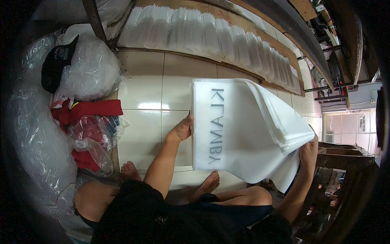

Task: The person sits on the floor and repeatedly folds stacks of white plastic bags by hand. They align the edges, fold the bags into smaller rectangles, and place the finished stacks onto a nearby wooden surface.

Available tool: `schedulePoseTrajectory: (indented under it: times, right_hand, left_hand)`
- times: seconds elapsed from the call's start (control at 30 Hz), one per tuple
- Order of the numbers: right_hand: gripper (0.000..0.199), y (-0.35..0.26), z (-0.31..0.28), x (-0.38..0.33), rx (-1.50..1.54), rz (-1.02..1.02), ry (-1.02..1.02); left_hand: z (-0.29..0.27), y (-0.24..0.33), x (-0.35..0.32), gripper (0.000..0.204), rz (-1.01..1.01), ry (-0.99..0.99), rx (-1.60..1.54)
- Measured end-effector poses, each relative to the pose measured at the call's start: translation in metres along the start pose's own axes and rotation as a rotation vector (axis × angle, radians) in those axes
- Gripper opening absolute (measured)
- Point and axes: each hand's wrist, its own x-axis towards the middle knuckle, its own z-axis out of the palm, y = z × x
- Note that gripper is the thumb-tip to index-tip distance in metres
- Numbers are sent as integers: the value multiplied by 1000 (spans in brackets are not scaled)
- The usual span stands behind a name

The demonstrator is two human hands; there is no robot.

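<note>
A stack of frosted white plastic bags [243, 126] is held up in front of me, with dark lettering running along its left side. My left hand [182, 128] is closed on the stack's left edge; some of its fingers are hidden behind it. At the other end, my right hand [308, 151] grips the right edge, where the layers are bunched together and fanned apart above the grip. The stack bows between my two hands, and its lower right corner hangs down.
Beyond the tiled floor [140, 79], a long row of white plastic bags [203, 34] stands on a wooden board. Clear plastic bundles [91, 67], a black cap [59, 65] and red cloth [93, 112] lie at left. A wooden rack [345, 162] stands at right.
</note>
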Motion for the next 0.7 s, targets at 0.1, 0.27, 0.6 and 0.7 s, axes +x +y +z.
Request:
schedulePoseTrajectory:
  times: [0.1, 0.27, 0.6, 0.7]
  right_hand:
    - [27, 0, 5, -9, 7, -8, 63]
    - [34, 38, 1, -19, 233, 143, 89]
    - [72, 349, 228, 3, 318, 761, -359]
    - [59, 316, 227, -7, 425, 706, -455]
  left_hand:
    - [13, -8, 2, 110, 27, 87, 16]
    - [16, 1, -8, 94, -45, 259, 52]
    - [-42, 9, -22, 71, -173, 663, 728]
    - [-32, 14, -21, 76, -258, 688, 712]
